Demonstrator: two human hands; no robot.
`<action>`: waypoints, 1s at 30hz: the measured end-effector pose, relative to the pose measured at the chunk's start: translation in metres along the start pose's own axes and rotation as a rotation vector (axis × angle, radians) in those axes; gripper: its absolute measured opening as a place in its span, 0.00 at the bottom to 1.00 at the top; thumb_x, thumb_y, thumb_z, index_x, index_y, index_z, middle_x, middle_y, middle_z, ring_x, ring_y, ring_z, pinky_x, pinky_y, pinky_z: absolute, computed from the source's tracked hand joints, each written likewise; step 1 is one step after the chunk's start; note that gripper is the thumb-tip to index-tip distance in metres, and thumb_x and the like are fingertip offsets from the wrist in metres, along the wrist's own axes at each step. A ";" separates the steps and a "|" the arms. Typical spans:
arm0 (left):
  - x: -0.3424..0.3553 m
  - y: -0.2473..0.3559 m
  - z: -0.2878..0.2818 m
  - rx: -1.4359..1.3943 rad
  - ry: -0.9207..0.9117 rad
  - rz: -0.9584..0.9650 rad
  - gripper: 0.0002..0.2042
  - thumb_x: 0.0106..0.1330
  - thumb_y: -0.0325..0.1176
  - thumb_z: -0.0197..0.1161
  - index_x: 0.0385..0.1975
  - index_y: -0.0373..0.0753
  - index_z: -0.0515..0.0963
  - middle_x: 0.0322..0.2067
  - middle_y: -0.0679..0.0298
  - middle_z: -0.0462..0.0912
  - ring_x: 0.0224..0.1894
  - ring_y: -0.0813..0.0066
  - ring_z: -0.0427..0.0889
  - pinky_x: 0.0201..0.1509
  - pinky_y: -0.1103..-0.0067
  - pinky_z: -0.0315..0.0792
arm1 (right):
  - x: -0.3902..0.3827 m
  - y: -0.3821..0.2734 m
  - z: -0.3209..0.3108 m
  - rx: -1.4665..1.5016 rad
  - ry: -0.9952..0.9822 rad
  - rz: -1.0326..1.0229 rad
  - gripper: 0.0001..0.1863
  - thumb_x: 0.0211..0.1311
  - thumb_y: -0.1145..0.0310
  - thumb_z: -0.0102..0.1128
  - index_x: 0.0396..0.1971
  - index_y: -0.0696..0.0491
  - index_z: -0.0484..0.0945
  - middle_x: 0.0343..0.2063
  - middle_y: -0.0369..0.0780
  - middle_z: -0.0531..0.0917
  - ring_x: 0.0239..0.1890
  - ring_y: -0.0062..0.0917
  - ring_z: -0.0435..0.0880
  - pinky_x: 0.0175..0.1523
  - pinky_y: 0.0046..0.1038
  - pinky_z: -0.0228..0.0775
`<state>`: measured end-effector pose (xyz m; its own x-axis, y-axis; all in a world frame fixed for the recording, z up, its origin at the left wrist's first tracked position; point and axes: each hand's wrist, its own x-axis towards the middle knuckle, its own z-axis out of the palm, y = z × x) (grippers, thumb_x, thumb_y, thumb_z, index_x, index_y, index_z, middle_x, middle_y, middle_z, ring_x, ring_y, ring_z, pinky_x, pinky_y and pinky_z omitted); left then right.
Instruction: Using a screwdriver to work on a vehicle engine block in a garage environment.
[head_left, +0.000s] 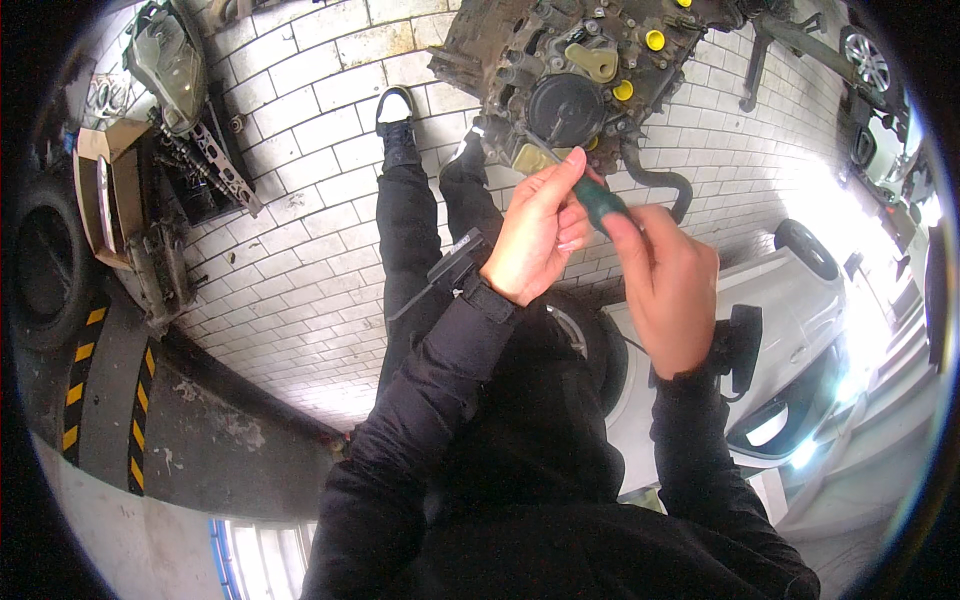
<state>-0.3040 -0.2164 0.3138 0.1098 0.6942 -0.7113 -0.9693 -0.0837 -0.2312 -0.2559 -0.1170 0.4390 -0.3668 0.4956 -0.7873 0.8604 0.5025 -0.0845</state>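
A screwdriver with a dark green handle (598,203) is held between my two hands, its thin shaft pointing away and to the left. My left hand (535,240) is closed around its front part, the thumb laid along it. The fingers of my right hand (672,290) pinch the rear end of the handle. Just beyond the tool lies a dirty engine (500,62) with a round black pulley-like cover (566,108) and several yellow caps. The screwdriver's tip is hard to make out against the engine.
A bent black hose (662,180) sticks out from the engine's near side. To the left are a headlight (168,75), an opened cardboard box (95,195) and a tyre (48,262). A white car (740,320) stands at the right. My shoe (394,106) rests on white tiled floor.
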 end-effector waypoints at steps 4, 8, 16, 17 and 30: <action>0.004 -0.003 -0.001 0.007 -0.018 0.022 0.15 0.76 0.46 0.59 0.31 0.43 0.76 0.14 0.78 0.61 0.14 0.90 0.54 0.17 0.86 0.48 | -0.002 0.004 0.007 0.187 0.343 -0.338 0.15 0.66 0.72 0.66 0.51 0.57 0.79 0.25 0.43 0.81 0.19 0.29 0.77 0.26 0.29 0.64; 0.004 -0.006 0.000 -0.037 0.019 0.032 0.15 0.76 0.45 0.59 0.30 0.43 0.76 0.14 0.78 0.61 0.14 0.90 0.54 0.17 0.86 0.48 | -0.005 0.010 0.016 0.250 0.344 -0.313 0.15 0.65 0.72 0.67 0.50 0.57 0.79 0.24 0.42 0.80 0.18 0.30 0.75 0.26 0.29 0.65; 0.003 -0.006 -0.006 0.043 0.000 0.001 0.17 0.77 0.47 0.56 0.35 0.39 0.76 0.15 0.79 0.61 0.15 0.90 0.54 0.19 0.86 0.49 | 0.000 0.000 0.007 0.172 0.191 -0.194 0.20 0.62 0.67 0.68 0.53 0.55 0.77 0.32 0.48 0.82 0.30 0.43 0.84 0.32 0.37 0.73; 0.003 -0.006 -0.008 0.042 0.001 0.000 0.17 0.77 0.47 0.56 0.35 0.39 0.76 0.15 0.79 0.61 0.15 0.90 0.54 0.19 0.86 0.49 | -0.001 -0.003 0.006 0.226 0.338 -0.329 0.21 0.61 0.67 0.68 0.53 0.55 0.77 0.34 0.48 0.82 0.31 0.44 0.84 0.33 0.37 0.74; -0.005 -0.002 -0.003 -0.002 -0.092 -0.022 0.16 0.78 0.45 0.55 0.39 0.35 0.76 0.15 0.77 0.60 0.15 0.88 0.56 0.20 0.85 0.51 | 0.003 0.007 0.006 0.063 0.249 -0.179 0.15 0.65 0.63 0.67 0.26 0.55 0.73 0.14 0.44 0.77 0.19 0.42 0.82 0.24 0.39 0.69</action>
<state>-0.3016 -0.2219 0.3153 0.1105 0.7589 -0.6418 -0.9663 -0.0691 -0.2480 -0.2494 -0.1165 0.4323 -0.5832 0.5657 -0.5830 0.7916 0.5567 -0.2517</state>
